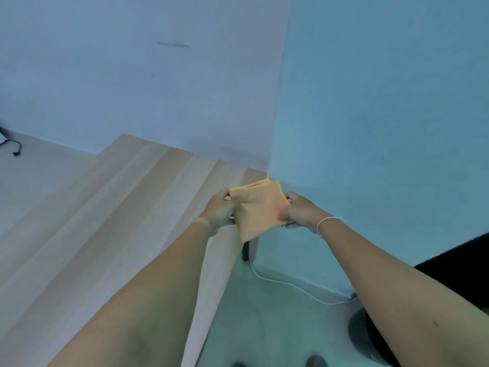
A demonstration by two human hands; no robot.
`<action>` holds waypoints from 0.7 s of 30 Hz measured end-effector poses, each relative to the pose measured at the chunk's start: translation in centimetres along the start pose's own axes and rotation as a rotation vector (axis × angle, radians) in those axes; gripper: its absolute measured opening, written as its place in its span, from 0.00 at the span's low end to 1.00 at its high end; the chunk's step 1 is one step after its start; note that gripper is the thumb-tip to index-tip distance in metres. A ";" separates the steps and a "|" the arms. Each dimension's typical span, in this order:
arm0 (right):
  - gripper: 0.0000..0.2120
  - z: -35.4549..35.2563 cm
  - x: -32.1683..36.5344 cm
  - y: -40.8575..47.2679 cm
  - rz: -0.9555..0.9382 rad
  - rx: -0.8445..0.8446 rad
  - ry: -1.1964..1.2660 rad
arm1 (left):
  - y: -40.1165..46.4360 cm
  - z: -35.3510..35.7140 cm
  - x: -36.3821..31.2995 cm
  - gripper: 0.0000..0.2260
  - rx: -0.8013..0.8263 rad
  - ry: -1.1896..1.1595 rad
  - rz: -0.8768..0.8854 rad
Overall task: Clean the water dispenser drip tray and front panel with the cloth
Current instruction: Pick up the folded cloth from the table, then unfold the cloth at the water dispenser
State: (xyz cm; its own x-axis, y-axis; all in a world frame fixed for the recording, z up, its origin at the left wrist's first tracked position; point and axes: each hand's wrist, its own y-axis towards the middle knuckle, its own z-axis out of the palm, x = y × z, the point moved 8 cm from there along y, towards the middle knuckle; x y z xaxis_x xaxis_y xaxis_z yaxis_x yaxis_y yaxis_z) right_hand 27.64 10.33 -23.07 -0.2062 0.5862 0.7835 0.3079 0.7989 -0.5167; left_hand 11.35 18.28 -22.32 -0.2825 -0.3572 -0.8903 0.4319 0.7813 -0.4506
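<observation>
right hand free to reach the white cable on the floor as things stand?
Probably not: the right hand and left hand both grip the folded orange cloth, and the white cable lies far below.

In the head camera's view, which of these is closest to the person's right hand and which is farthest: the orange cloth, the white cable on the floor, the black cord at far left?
1. Orange cloth: held in the right hand, between both hands.
2. White cable: on the floor, below and right of the hand.
3. Black cord: far left edge, across the wooden table.
</observation>
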 end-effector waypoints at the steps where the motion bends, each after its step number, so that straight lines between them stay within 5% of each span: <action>1: 0.18 -0.8 -1.1 -0.8 0.015 0.007 0.028 | -0.3 1.3 -0.1 0.10 0.023 0.019 0.008; 11: 0.04 -11.7 -11.6 -11.1 0.013 -0.078 0.492 | -5.9 17.1 -0.9 0.13 0.220 0.223 0.036; 14: 0.10 -16.3 -14.9 -14.6 -0.037 -0.112 0.517 | -8.3 23.2 -0.8 0.15 0.277 0.257 0.062; 17: 0.02 -21.0 -18.5 -18.2 -0.036 -0.224 0.499 | -10.9 29.4 -0.4 0.15 0.327 0.274 0.077; 21: 0.06 -25.3 -22.2 -21.8 -0.007 -0.260 0.476 | -13.1 35.7 0.4 0.09 0.350 0.229 0.086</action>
State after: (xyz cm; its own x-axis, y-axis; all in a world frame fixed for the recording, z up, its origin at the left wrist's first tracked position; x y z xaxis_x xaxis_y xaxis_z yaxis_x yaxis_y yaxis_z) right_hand 49.04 -23.54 -20.44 0.2158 0.4065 0.8878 0.5404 0.7076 -0.4553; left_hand 36.16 -10.33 -19.12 -0.3991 -0.1447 -0.9054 0.7159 0.5679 -0.4063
